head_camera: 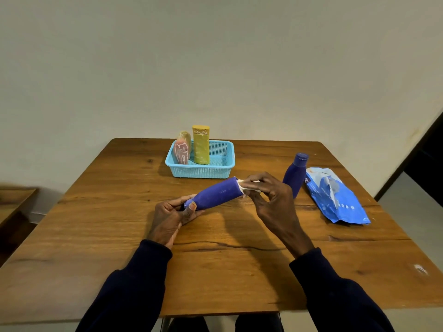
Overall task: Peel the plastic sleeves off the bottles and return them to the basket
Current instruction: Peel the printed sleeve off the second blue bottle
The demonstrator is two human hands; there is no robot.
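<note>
left hand wraps the cap end of the blue bottle, bracing it tilted just above the table | right hand pinches white plastic film at its base — seemingly to peel | basket: blue mesh, holds the yellow bottle and pink bottle upright | second blue bottle stands beside a crumpled sleeve — smooth, glossy

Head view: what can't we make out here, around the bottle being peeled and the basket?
- Cap end of the held blue bottle: covered by the left hand, so its grip contact is unclear.
- White scrap at the bottle's other end: mostly hidden by the right hand.
- Third bottle in the basket: largely behind the pink bottle.
- Print on the torn blue sleeve: too small to read.
</note>
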